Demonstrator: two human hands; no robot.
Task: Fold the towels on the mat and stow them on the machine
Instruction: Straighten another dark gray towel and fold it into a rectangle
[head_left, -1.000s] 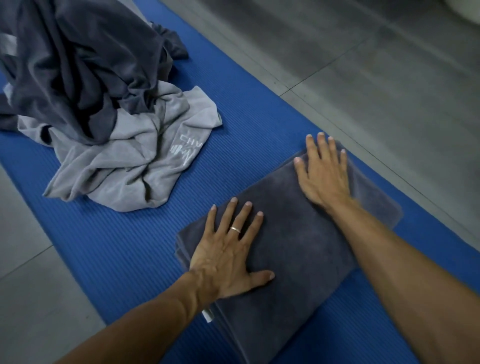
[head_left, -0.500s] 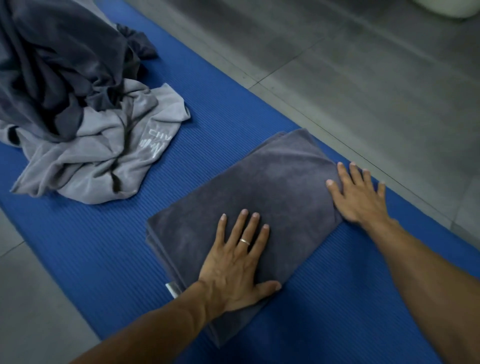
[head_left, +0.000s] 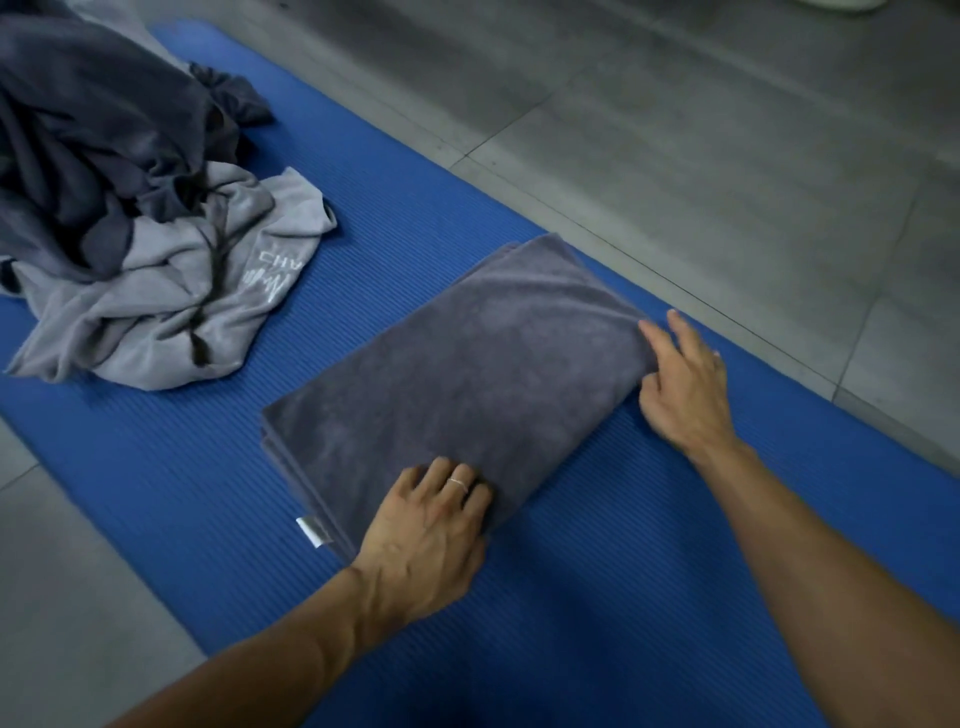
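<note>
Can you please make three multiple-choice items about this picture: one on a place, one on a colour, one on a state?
1. Where does the folded dark grey towel lie?
A. on the blue mat
B. on the bare floor
C. on top of the pile

2. What colour is the unfolded towel with white lettering?
A. red
B. light grey
C. green

3. What is the left hand doing?
A. hanging free in the air
B. holding a cup
C. gripping the near edge of the folded towel

Answers: 1 A, blue mat shows around the towel on every side. 2 B, the lettered cloth is pale grey beneath a darker heap. 3 C, its fingers curl over the edge while the right hand holds the far end.
</note>
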